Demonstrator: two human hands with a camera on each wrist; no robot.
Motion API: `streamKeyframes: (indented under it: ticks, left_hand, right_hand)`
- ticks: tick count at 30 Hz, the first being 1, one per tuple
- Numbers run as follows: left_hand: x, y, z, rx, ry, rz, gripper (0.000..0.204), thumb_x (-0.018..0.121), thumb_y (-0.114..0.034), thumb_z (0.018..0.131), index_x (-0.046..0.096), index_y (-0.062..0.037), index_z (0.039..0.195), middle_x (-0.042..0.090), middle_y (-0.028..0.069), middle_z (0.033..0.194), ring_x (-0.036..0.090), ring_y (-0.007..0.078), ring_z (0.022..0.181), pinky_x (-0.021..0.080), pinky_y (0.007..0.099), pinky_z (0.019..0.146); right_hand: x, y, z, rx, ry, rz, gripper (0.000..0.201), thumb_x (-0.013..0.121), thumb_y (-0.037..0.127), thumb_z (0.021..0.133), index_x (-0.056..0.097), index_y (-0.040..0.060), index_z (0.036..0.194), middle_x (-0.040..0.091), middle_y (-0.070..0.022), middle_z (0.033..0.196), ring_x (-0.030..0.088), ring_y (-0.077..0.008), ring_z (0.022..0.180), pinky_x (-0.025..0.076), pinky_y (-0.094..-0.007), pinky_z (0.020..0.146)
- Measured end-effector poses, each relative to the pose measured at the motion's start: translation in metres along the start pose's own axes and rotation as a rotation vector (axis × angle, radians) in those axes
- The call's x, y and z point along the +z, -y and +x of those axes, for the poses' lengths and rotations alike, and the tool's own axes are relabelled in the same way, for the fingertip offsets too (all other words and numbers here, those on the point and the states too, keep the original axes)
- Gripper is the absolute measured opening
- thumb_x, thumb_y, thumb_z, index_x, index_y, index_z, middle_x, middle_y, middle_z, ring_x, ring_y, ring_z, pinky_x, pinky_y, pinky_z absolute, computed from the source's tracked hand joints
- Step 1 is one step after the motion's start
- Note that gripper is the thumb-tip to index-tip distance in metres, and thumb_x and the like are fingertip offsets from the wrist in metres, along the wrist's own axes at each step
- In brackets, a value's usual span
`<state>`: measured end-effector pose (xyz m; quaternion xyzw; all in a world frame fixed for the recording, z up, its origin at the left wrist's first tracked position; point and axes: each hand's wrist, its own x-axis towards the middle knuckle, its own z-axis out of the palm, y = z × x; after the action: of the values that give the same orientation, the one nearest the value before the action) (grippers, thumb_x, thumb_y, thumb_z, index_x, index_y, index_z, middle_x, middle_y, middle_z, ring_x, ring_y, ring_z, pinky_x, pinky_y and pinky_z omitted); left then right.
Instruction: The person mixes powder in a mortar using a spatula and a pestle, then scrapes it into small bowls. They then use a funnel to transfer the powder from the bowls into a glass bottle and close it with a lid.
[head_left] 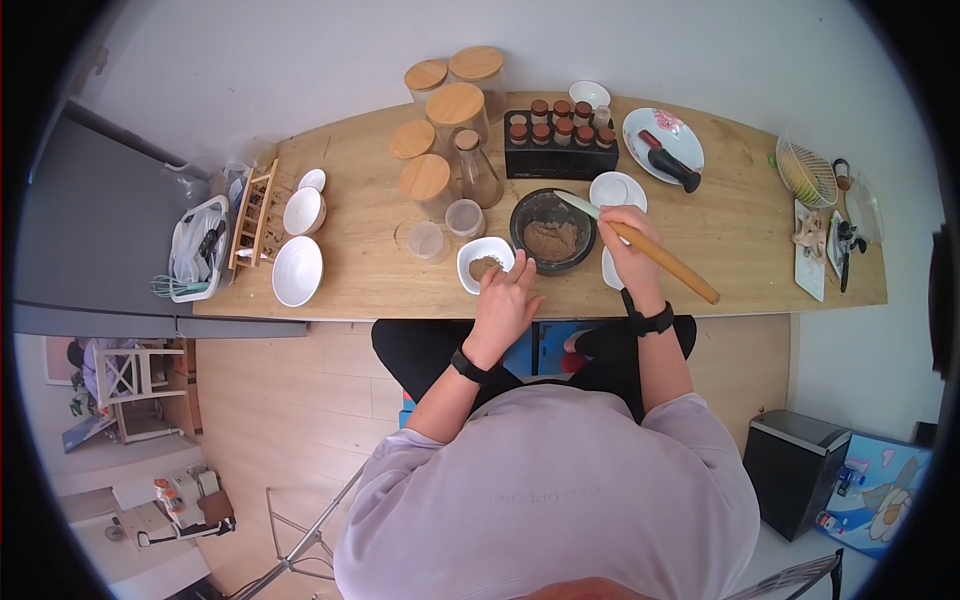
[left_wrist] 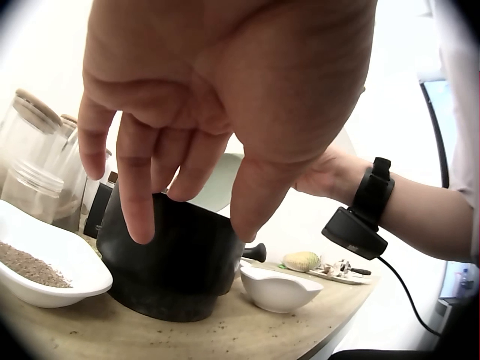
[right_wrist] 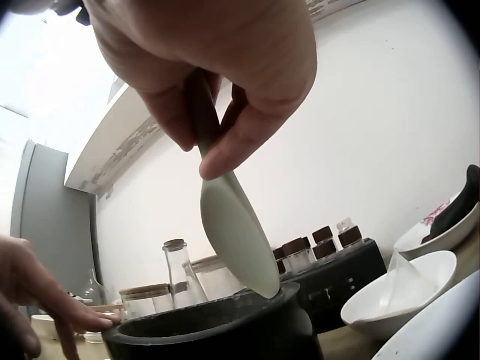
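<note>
The right hand (head_left: pixel 632 255) (right_wrist: pixel 217 60) pinches a spatula with a wooden handle (head_left: pixel 675 268) and a pale green blade (right_wrist: pixel 236 232). The blade tip is at the rim of a black mortar (left_wrist: pixel 169 259), which holds brown powder (head_left: pixel 550 240). On the mortar's near left side, the left hand (head_left: pixel 505 308) (left_wrist: pixel 217 82) has its fingers loosely extended; in the right wrist view its fingertips (right_wrist: pixel 101 322) are at the rim, and whether they press on it I cannot tell. Beside them sits a white square bowl (head_left: pixel 464 268) with coarse brown grounds (left_wrist: pixel 30 264).
Wooden-lidded jars (head_left: pixel 457 103) and a black rack of small bottles (head_left: pixel 560 160) stand behind. White bowls (head_left: pixel 298 271) are on the left. A floral plate (head_left: pixel 690 140) holds a black-handled tool, right of the rack. Farther right are a wire basket (head_left: pixel 805 172) and a white tray (head_left: pixel 810 275).
</note>
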<state>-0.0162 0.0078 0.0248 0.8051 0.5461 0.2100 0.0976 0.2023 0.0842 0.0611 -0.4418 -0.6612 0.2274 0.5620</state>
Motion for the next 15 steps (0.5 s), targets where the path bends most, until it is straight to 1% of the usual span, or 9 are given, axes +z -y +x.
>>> streamKeyframes:
  ticks: [3, 6, 9, 10, 13, 15]
  left_hand:
    - [0.000, -0.001, 0.002, 0.000, 0.001, 0.002, 0.061, 0.078, -0.021, 0.077, 0.057, 0.0025, 0.129, 0.057, 0.0237, 0.136, 0.064, 0.0321, 0.109, 0.045, 0.0443, 0.101]
    - [-0.001, 0.000, 0.001, -0.004, -0.003, -0.008, 0.061, 0.078, -0.021, 0.077, 0.057, 0.0026, 0.129, 0.056, 0.0237, 0.136, 0.064, 0.0322, 0.108, 0.045, 0.0445, 0.101]
    - [0.000, 0.002, -0.002, -0.014, -0.004, -0.014, 0.061, 0.078, -0.021, 0.077, 0.057, 0.0024, 0.129, 0.056, 0.0238, 0.137, 0.064, 0.0325, 0.107, 0.045, 0.0444, 0.101]
    - [0.002, 0.001, -0.002, -0.012, -0.008, -0.017, 0.060, 0.079, -0.021, 0.077, 0.057, 0.0023, 0.129, 0.055, 0.0238, 0.138, 0.065, 0.0326, 0.106, 0.045, 0.0444, 0.101]
    - [0.001, 0.000, 0.001, -0.011, 0.007, -0.002, 0.061, 0.079, -0.020, 0.077, 0.057, 0.0020, 0.129, 0.055, 0.0239, 0.138, 0.065, 0.0327, 0.106, 0.045, 0.0440, 0.101]
    - [0.001, 0.000, 0.000, -0.010, 0.009, -0.015, 0.061, 0.079, -0.020, 0.077, 0.057, 0.0021, 0.129, 0.055, 0.0238, 0.138, 0.064, 0.0325, 0.106, 0.045, 0.0436, 0.101]
  right_hand:
    - [0.006, -0.009, -0.005, 0.057, 0.141, -0.028, 0.008, 0.069, -0.002, 0.084, 0.069, 0.0006, 0.092, 0.070, -0.0122, 0.096, 0.067, -0.0228, 0.091, 0.052, -0.0317, 0.082]
    - [0.006, -0.008, -0.007, 0.085, 0.187, -0.050, 0.008, 0.069, -0.001, 0.084, 0.069, 0.0009, 0.092, 0.070, -0.0121, 0.096, 0.067, -0.0231, 0.091, 0.052, -0.0318, 0.082]
    - [0.001, 0.003, -0.002, 0.007, 0.045, -0.062, 0.008, 0.070, 0.000, 0.084, 0.069, 0.0009, 0.091, 0.070, -0.0114, 0.095, 0.068, -0.0228, 0.090, 0.052, -0.0317, 0.082]
    - [0.001, 0.003, 0.001, -0.048, 0.011, -0.071, 0.008, 0.071, 0.000, 0.083, 0.069, 0.0015, 0.090, 0.070, -0.0105, 0.093, 0.068, -0.0217, 0.088, 0.052, -0.0317, 0.079]
    - [0.007, -0.001, -0.001, -0.099, 0.051, -0.213, 0.005, 0.070, 0.002, 0.084, 0.067, 0.0014, 0.088, 0.069, -0.0105, 0.090, 0.067, -0.0217, 0.085, 0.051, -0.0330, 0.075]
    - [0.012, 0.004, -0.006, 0.062, 0.130, -0.231, 0.004, 0.069, 0.004, 0.085, 0.067, 0.0011, 0.087, 0.068, -0.0103, 0.087, 0.065, -0.0216, 0.082, 0.050, -0.0330, 0.073]
